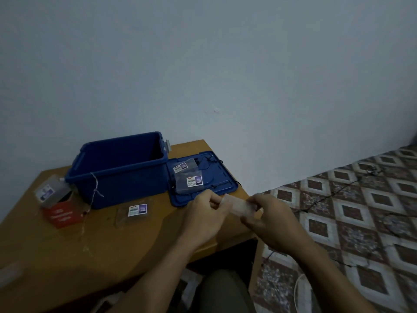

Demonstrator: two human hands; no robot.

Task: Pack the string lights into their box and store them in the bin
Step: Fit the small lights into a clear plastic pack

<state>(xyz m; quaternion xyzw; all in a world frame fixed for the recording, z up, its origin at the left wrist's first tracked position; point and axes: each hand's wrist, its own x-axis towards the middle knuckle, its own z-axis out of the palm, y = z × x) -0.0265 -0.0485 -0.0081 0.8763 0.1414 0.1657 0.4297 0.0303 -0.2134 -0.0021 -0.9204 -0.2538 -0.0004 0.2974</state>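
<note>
Pale blue wall stood behind our wooden table (67,256). At its left a red box (62,216) carried a clear case (53,192). Beside it a thin silvery strand of string lights (94,185) hung over the front rim of the open blue bin (126,177). A labelled clear box (135,211) lay before the bin. To the bin's right its lid (223,177) lay flat under two labelled packets (190,181). Our left hand (203,213) and right hand (268,220) both curled round a small clear box (239,205), held between them above the table's corner. Dark wire (327,196) trailed across the patterned floor (361,222).
</note>
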